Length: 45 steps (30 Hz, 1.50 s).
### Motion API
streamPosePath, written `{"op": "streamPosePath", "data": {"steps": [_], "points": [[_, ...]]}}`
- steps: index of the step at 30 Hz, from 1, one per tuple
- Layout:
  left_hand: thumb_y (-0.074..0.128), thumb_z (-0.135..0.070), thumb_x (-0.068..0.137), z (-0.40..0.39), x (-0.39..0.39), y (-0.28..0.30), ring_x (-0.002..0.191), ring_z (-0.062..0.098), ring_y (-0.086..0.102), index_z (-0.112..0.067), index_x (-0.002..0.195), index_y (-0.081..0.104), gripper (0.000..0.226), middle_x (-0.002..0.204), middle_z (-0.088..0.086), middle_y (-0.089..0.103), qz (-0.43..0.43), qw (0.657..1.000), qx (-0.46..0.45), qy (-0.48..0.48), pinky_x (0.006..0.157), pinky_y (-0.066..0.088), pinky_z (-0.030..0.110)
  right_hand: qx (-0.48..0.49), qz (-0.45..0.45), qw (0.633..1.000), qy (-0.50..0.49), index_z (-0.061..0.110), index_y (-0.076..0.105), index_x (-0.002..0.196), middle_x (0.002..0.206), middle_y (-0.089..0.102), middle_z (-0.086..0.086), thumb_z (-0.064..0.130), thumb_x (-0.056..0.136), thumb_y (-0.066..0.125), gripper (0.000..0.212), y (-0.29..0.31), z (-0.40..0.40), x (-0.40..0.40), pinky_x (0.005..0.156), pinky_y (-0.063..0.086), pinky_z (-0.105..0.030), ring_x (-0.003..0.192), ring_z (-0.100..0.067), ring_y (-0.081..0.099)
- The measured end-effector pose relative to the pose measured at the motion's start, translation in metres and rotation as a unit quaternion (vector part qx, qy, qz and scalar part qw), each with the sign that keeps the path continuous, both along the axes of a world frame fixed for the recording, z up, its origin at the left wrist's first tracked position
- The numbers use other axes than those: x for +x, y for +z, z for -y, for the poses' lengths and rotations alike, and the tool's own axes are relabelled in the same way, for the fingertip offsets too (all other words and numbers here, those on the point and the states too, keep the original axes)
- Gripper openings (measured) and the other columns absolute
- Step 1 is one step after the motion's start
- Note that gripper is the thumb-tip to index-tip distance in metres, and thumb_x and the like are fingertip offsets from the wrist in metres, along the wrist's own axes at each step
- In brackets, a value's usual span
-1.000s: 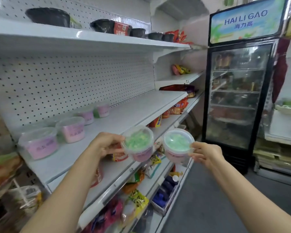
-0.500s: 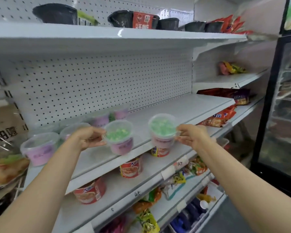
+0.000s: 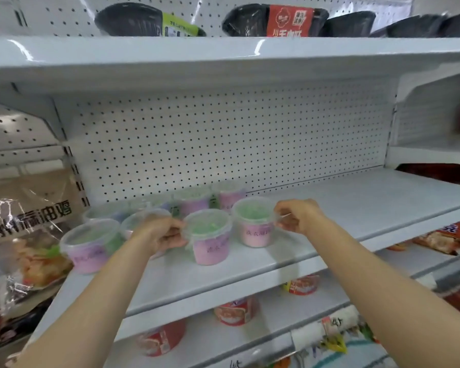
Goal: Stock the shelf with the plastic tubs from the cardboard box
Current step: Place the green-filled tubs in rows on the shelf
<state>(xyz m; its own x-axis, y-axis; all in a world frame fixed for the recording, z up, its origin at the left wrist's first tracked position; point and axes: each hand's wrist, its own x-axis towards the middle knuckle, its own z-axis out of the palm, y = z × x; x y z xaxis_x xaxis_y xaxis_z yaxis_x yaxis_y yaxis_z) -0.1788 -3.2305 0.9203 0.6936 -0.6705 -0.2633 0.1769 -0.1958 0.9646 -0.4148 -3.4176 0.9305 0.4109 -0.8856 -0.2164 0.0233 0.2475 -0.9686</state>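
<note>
Both tubs have come down since the earlier frame: they were carried in the air ahead of the shelf edge, and now they stand on the middle shelf. You have also stepped closer; the fridge seen earlier is out of view.

Landmark: the pegboard back panel.
- Left-hand tub: out in front of the panel, base on the shelf surface, green contents under a clear lid, pink band with writing.
- Right-hand tub: just beside the first, a little nearer the panel, also seated.
- Your left hand: fingers curled round the rim of the left-hand tub, grip not yet let go.
- Your right hand: fingertips pinch the rim of the right-hand tub at its right side.
- Earlier stock: several like tubs stand to the left and toward the panel, in a loose cluster.
- Cardboard box: not visible.

Judgement: placement of this pair looks essentially done; release is what remains. Much of the shelf to the right along the panel is bare, so the task is likely far from finished.

Outward: black bowls on the shelf above the panel; red cups on the shelf below; a bagged product at far left.
</note>
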Motion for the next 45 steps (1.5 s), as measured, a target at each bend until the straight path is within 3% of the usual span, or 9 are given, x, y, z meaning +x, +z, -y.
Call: {"op": "streamPosePath", "data": {"steps": [3,6,10,12,14,19,25,37,45], "points": [[0.058,0.001,0.090,-0.001,-0.007,-0.013,0.052,0.019,0.066,-0.002,0.085,0.059,0.007,0.066,0.011,0.066,-0.032,0.995,-0.074,0.067,0.044,0.054,0.024,-0.007,-0.011,1.000,0.016,-0.006,0.061,0.090,0.074,0.061,-0.024,-0.004,0.078,0.068,0.014,-0.006,0.015,0.010,0.039,0.050,-0.028,0.037,-0.024,0.056],[0.067,-0.007,0.076,-0.013,-0.031,-0.042,0.066,0.022,0.057,-0.011,0.079,0.058,0.010,0.066,0.005,0.061,0.092,0.981,-0.112,0.128,0.054,0.048,0.024,-0.031,-0.025,0.999,0.020,-0.003,0.056,0.104,0.085,0.061,-0.026,-0.002,0.088,0.053,0.016,-0.032,0.023,0.010,0.053,0.050,-0.034,0.055,-0.028,0.062],[0.089,-0.026,0.046,-0.005,-0.061,-0.080,0.096,0.010,0.064,-0.018,0.116,0.055,0.078,0.105,-0.007,0.068,0.203,0.978,-0.020,0.039,0.083,0.050,0.028,-0.195,-0.074,0.968,0.137,0.010,0.028,0.141,0.126,0.047,-0.007,0.001,0.075,0.074,0.081,-0.065,0.018,0.009,0.086,0.047,-0.031,0.110,-0.023,0.053],[0.096,-0.046,0.035,0.011,-0.055,-0.085,0.099,0.011,0.065,-0.021,0.120,0.052,0.099,0.110,-0.008,0.067,0.244,0.965,0.025,0.090,0.089,0.054,0.035,-0.230,-0.058,0.955,0.178,0.015,0.020,0.141,0.130,0.045,-0.002,0.006,0.065,0.085,0.100,-0.068,0.020,0.019,0.096,0.044,-0.031,0.120,-0.021,0.049],[0.093,-0.060,0.024,0.022,-0.045,-0.086,0.098,0.010,0.067,-0.023,0.121,0.055,0.110,0.110,-0.008,0.068,0.260,0.956,0.028,0.134,0.089,0.056,0.038,-0.242,-0.037,0.953,0.180,0.017,0.023,0.136,0.129,0.051,-0.002,0.011,0.057,0.090,0.104,-0.070,0.024,0.031,0.100,0.046,-0.035,0.118,-0.020,0.052],[0.095,-0.044,0.032,0.026,-0.048,-0.069,0.101,0.016,0.064,-0.018,0.124,0.057,0.103,0.113,-0.004,0.067,0.268,0.948,0.017,0.170,0.092,0.053,0.036,-0.255,-0.014,0.948,0.192,0.020,0.028,0.128,0.121,0.055,0.000,0.015,0.052,0.092,0.099,-0.074,0.040,0.048,0.098,0.049,-0.039,0.112,-0.018,0.056],[0.095,-0.025,0.049,0.032,-0.043,-0.064,0.099,0.019,0.063,-0.019,0.116,0.054,0.078,0.107,-0.002,0.065,0.279,0.940,0.021,0.193,0.083,0.048,0.030,-0.232,-0.011,0.951,0.205,0.022,0.039,0.126,0.115,0.059,0.005,0.018,0.047,0.093,0.095,-0.079,0.056,0.060,0.094,0.051,-0.040,0.107,-0.016,0.059],[0.094,-0.034,0.051,0.040,-0.026,-0.070,0.105,0.021,0.060,-0.017,0.129,0.050,0.091,0.118,0.000,0.064,0.278,0.940,0.054,0.192,0.091,0.049,0.035,-0.237,0.009,0.948,0.211,0.021,0.053,0.117,0.111,0.063,0.005,0.010,0.058,0.089,0.070,-0.078,0.061,0.075,0.083,0.051,-0.027,0.098,-0.009,0.060],[0.089,-0.048,0.048,0.037,-0.023,-0.074,0.102,0.019,0.063,-0.021,0.126,0.053,0.091,0.116,-0.004,0.066,0.303,0.931,0.076,0.186,0.090,0.051,0.037,-0.267,-0.022,0.940,0.213,0.022,0.052,0.119,0.112,0.064,0.005,0.018,0.060,0.088,0.069,-0.086,0.062,0.076,0.091,0.052,-0.038,0.103,-0.014,0.061]]}}
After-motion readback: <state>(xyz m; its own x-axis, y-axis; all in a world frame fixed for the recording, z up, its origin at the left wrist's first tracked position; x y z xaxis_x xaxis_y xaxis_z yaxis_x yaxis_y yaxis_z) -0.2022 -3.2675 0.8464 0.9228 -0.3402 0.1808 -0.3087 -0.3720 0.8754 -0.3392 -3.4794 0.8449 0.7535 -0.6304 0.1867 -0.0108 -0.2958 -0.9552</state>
